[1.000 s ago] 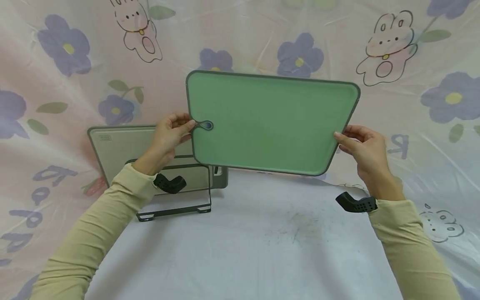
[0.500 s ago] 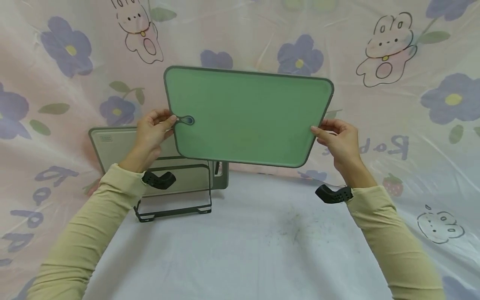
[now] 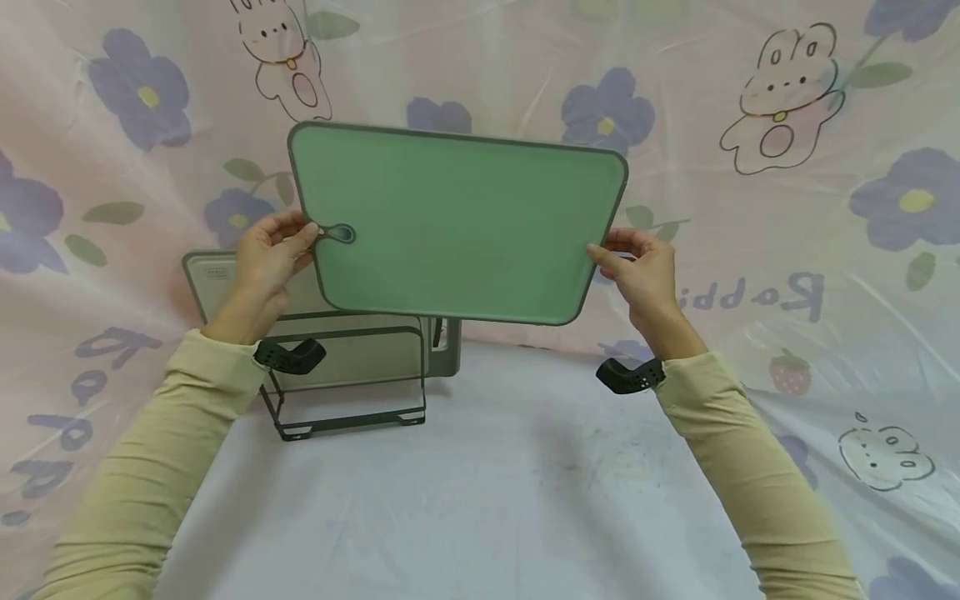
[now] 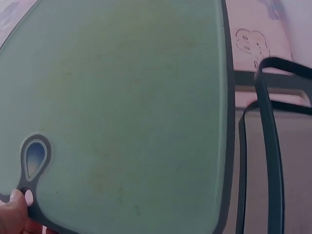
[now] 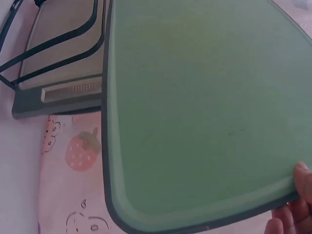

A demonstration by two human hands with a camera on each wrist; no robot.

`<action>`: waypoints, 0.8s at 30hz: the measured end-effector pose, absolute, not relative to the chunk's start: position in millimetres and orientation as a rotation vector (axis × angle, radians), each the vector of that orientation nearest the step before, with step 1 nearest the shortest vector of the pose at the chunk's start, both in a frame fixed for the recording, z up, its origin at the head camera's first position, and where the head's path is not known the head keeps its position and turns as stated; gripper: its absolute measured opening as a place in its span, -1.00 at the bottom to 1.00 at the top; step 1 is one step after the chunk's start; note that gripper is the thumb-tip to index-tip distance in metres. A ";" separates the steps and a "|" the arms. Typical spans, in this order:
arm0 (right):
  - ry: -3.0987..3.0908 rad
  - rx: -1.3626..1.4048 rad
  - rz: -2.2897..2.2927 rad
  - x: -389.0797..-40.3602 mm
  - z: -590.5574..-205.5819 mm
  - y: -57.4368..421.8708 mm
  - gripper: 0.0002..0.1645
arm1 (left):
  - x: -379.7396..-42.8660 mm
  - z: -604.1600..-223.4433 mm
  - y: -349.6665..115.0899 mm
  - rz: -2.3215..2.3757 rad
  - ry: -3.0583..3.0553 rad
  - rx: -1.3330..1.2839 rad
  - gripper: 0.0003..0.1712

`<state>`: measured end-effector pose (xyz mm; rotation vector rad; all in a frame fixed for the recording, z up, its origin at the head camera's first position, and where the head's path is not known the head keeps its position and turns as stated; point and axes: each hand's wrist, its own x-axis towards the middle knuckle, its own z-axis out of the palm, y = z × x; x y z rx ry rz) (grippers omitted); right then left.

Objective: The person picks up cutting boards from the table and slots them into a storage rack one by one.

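A green cutting board (image 3: pixel 465 225) with a dark grey rim is held up in the air, its flat face toward the head camera. My left hand (image 3: pixel 266 262) pinches its left edge beside the small teardrop-shaped inset (image 4: pixel 36 158). On the opposite edge, my right hand (image 3: pixel 641 271) grips the board between thumb and fingers. Behind and below the board's left part stands a black wire rack (image 3: pixel 352 421). A second, beige board (image 3: pixel 352 354) with a grey handle end leans upright in that rack, partly covered by the green board and my left arm.
The rack stands on a white-covered table (image 3: pixel 450 500), toward its back left. A patterned curtain (image 3: pixel 750 208) with flowers and rabbits hangs behind and along the sides. Faint dark smudges mark the cloth on the right.
Both hands have carried the green cutting board to the left and slightly up, so that it now overlaps more of the space above the rack. The rack and beige board have stayed put.
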<state>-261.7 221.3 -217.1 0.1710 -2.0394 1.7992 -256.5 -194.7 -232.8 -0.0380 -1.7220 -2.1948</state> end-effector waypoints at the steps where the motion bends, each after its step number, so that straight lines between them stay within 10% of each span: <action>1: -2.038 0.174 1.808 -263.3 -217.5 218.4 -0.78 | -256.0 -232.8 -197.3 -2.198 -1.716 -0.034 -0.79; 24: -2.070 0.221 1.813 -292.2 -239.9 154.8 -0.74 | -233.0 -242.9 -251.8 -2.232 -1.532 0.073 -0.81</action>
